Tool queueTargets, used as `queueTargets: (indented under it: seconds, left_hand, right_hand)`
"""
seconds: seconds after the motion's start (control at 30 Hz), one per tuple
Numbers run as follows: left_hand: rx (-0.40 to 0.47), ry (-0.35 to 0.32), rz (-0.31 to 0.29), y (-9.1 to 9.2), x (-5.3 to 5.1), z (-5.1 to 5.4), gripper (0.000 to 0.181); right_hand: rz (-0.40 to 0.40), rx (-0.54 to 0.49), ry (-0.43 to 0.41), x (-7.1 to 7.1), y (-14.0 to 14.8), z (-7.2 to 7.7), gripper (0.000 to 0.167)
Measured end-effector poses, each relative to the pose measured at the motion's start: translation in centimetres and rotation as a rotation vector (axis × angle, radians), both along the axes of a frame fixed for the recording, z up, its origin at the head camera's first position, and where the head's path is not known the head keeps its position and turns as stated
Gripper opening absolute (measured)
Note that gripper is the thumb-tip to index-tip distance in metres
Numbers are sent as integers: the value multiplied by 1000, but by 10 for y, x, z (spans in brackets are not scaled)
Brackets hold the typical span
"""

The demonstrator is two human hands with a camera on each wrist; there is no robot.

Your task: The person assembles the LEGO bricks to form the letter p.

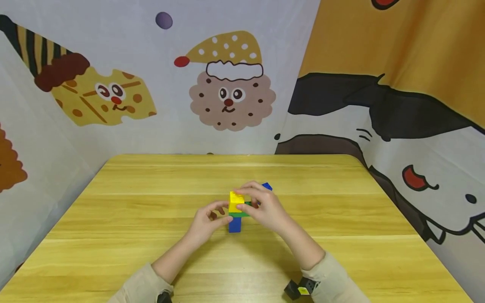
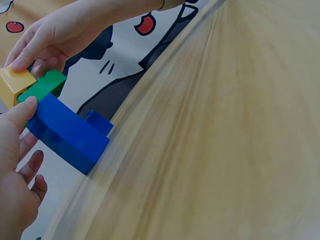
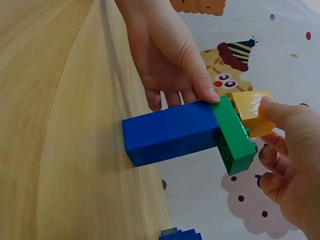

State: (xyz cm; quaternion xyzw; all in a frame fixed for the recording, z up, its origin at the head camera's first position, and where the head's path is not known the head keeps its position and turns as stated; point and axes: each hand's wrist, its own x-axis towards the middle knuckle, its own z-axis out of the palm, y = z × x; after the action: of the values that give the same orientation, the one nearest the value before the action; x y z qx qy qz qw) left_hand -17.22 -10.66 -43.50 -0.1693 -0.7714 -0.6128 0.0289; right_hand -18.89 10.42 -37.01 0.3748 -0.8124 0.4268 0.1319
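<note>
Yellow block (image 1: 235, 203) likely light, stiff: right hand (image 1: 266, 207) pinches its sides (right hold) from 4 o'clock, left hand (image 1: 203, 224) green block (image 3: 236, 136) from 8.

Head view looks forward and down; nearer wrist views, opposed, share the block stack (image 3: 194, 127).

Yellow block (image 1: 236, 203), green block (image 3: 234, 131), blue blocks (image 3: 192, 123), yellowish wood-grained table (image 1: 113, 248), white and orange cartoon-printed backdrop (image 1: 125, 46)

From here I see a wooden table (image 1: 125, 240) beneath the left hand (image 1: 204, 223), a printed cheese (image 1: 102, 103) beyond that hand, and, past the right hand (image 1: 267, 208), what seems a printed animal (image 1: 409, 145).
</note>
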Motion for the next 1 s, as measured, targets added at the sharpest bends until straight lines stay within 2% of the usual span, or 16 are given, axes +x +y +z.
queueTargets:
  seconds: [0.2, 0.3, 0.37, 0.47, 0.53, 1.0]
  left_hand:
    - [3, -14, 12, 1, 1, 2, 33]
    - [-13, -30, 18, 3, 6, 13, 32]
    - [-15, -33, 18, 3, 6, 13, 32]
    - [-16, -26, 13, 2, 5, 10, 33]
    - [-12, -19, 14, 1, 0, 1, 33]
    - [-9, -5, 5, 2, 3, 0, 34]
  right_hand:
    - [-1, 31, 14, 2, -1, 2, 32]
    - [-5, 61, 19, 3, -3, 4, 33]
    - [-5, 70, 18, 3, -3, 5, 33]
    - [-7, 64, 2, 3, -2, 4, 33]
    - [-4, 61, -6, 2, -2, 4, 33]
    - [-5, 29, -87, 3, 1, 4, 35]
